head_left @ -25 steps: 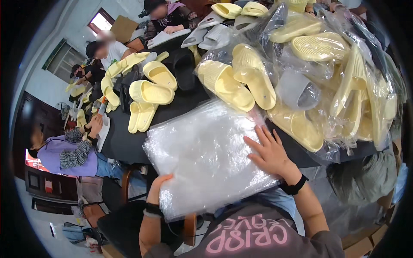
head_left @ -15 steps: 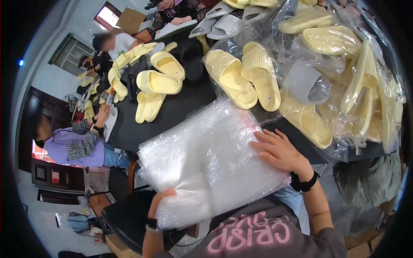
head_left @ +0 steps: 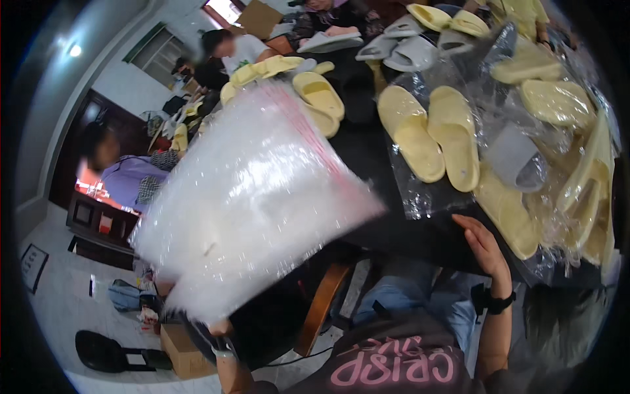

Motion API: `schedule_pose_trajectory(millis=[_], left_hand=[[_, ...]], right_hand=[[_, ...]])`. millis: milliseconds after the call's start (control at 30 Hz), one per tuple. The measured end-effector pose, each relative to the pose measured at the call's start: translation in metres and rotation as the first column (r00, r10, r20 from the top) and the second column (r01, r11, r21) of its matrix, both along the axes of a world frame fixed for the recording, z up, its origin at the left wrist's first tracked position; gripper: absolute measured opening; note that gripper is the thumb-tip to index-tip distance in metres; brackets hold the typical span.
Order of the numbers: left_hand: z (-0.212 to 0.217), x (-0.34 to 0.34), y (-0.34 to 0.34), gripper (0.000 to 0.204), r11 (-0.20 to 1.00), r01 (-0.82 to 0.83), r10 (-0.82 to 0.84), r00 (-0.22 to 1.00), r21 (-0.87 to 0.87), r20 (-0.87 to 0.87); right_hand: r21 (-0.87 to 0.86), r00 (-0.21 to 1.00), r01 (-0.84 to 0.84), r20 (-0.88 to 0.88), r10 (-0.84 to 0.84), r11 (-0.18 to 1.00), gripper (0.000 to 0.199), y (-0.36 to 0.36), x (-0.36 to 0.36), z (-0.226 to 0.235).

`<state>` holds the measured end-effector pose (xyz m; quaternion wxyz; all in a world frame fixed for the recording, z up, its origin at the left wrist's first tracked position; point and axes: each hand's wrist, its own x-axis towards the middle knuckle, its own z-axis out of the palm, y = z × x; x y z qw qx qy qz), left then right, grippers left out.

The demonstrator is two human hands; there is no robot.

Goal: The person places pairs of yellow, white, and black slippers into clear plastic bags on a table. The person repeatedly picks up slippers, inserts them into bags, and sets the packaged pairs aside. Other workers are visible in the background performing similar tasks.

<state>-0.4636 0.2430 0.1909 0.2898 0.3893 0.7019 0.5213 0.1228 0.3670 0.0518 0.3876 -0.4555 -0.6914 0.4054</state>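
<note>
A thick stack of clear plastic zip bags (head_left: pixel 249 190) with a pink strip along one edge hangs tilted over the table's near left side. My left hand (head_left: pixel 220 327) grips its lower corner; most of the fingers are hidden behind the plastic. Resting by the table's front edge, my right hand (head_left: pixel 484 246) is open, with its fingers stretched out and nothing held. Beyond it lie two pale yellow slippers (head_left: pixel 412 134) on a clear bag (head_left: pixel 420 200). Bagged yellow slippers (head_left: pixel 508 213) and a bagged grey slipper (head_left: pixel 515 156) are piled to its right.
The black table (head_left: pixel 367 167) also bears loose yellow slippers (head_left: pixel 318 92) and grey slippers (head_left: pixel 410 52) farther back. Co-workers sit along it, one in a purple top (head_left: pixel 125 184) at left. A chair's wooden armrest (head_left: pixel 321 308) and a cardboard box (head_left: pixel 186 348) are near me.
The bag stack has been lifted and swung left in my left hand. My right hand has come off it and now lies at the table edge. The head view has shifted left.
</note>
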Motion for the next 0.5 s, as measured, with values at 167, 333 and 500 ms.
schedule_pose_trajectory(millis=[167,333,500], left_hand=[[-0.003,-0.055,0.065,0.023,0.921,-0.093,0.187,0.958,0.379,-0.218],[-0.027,-0.097,0.151,0.021,0.813,-0.067,0.318,0.883,0.579,-0.346],[-0.060,-0.114,0.210,0.021,0.786,-0.128,0.407,0.843,0.605,-0.351]], right_hand=[[-0.011,1.000,0.017,-0.024,-0.017,1.000,0.035,-0.002,-0.002,0.000],[0.024,0.997,0.064,-0.042,-0.063,0.998,0.032,-0.004,-0.001,-0.003],[0.079,0.988,0.154,-0.024,-0.152,0.985,0.028,-0.007,-0.002,-0.009]])
